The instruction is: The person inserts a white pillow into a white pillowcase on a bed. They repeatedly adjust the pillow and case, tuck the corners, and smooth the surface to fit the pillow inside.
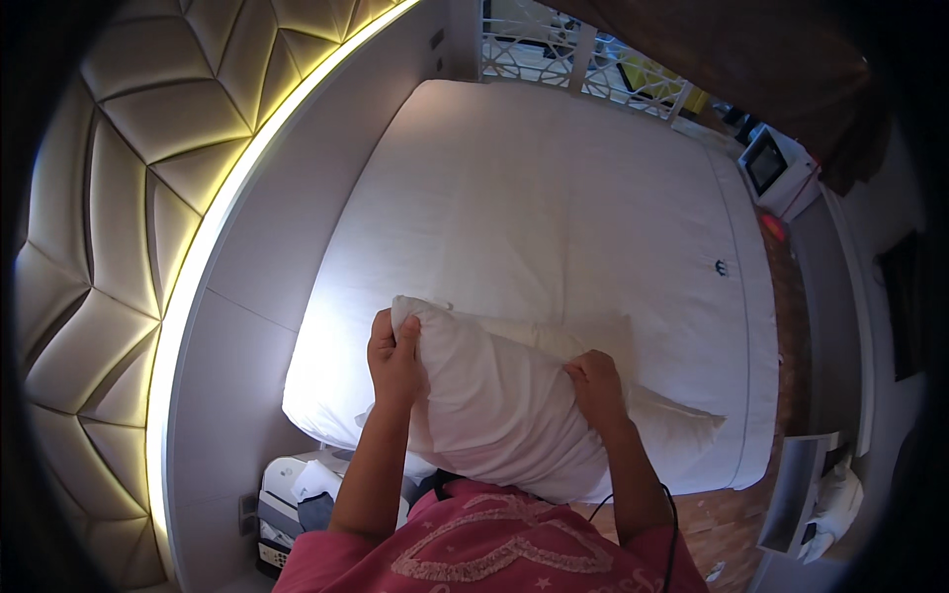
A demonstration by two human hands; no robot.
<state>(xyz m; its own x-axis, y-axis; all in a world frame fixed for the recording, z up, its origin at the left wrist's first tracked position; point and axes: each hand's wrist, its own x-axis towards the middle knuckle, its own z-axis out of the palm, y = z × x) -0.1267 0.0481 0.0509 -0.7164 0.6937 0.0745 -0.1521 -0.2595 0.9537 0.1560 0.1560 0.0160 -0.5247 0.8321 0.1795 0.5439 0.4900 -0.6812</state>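
Note:
A white pillow (pixel 494 395) is held up in front of my body, over the near edge of the bed. My left hand (pixel 395 358) grips its upper left corner, thumb on the near face. My right hand (pixel 596 383) pinches the fabric along its right side, fingers curled in. Beneath and behind it, another white pillow (pixel 677 423) lies on the mattress, partly covered. The big bed (pixel 554 208) wears a smooth white sheet.
A padded headboard wall (pixel 138 128) with a glowing light strip (pixel 222 208) runs along the left. Beside the bed at lower left stands a container of folded items (pixel 297 489). A white lattice screen (pixel 539 49) closes the far end; a white boxy appliance (pixel 781 170) stands at far right.

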